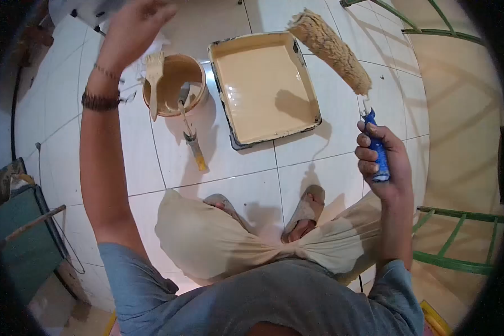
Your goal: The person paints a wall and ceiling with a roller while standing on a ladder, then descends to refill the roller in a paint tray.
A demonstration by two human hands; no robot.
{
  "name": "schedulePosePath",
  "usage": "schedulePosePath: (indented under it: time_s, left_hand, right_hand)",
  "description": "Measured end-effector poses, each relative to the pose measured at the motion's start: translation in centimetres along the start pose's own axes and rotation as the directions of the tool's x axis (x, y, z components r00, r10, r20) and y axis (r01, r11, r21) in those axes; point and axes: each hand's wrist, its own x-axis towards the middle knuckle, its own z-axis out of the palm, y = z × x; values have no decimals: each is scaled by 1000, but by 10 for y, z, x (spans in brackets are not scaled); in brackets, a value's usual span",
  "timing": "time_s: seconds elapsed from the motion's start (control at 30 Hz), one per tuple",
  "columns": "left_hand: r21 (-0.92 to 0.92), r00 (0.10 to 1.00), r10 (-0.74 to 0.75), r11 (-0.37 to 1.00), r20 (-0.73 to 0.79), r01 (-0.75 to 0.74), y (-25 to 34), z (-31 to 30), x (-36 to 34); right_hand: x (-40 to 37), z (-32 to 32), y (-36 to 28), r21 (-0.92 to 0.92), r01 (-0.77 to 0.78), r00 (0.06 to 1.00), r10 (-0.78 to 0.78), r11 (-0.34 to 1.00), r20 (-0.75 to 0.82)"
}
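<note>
My right hand point(383, 154) is wrapped round the blue handle of a paint roller point(336, 53). The roller's shaggy sleeve is coated in tan paint and is held up, to the right of a black-edged paint tray point(232, 131). A shallow pool of tan paint point(257, 89) covers the tray's bottom. My left hand point(137, 31) is raised at the upper left, beyond the paint bucket point(201, 75); its fingers are loosely bent, and I see nothing in them. A paintbrush point(154, 81) rests on the bucket's rim, and a mini roller point(193, 143) leans out of it.
White floor tiles point(224, 193) lie around my sandalled feet point(308, 210). Green metal rails point(459, 263) stand at the right, with more at the upper right. A dark green panel point(25, 246) and a stick point(36, 224) are at the left.
</note>
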Motion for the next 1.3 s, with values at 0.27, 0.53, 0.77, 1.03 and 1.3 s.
schedulePosePath:
  time_s: [0.27, 0.53, 0.77, 1.03, 1.3]
  left_hand:
    - [96, 961, -229, 972, 157, 216, 30, 17, -15]
    - [-3, 928, -329, 942, 174, 335, 29, 61, 12]
    - [-25, 824, -433, 880, 365, 473, 26, 111, -17]
    - [-126, 755, -632, 747, 174, 653, 42, 176, -74]
    - [-594, -103, -958, -248, 268, 765, 165, 315, -202]
  right_hand:
    - [34, -25, -26, -589, -62, 986, -44, 806, -164]
    - [88, -20, -2, -751, -55, 991, -55, 658, -121]
    - [106, -26, -14, -782, 27, 984, -154, 622, -89]
    - [121, -31, -11, -679, 14, 984, -129, 734, -120]
    - [152, -15, 36, -756, -5, 995, -73, 655, -69]
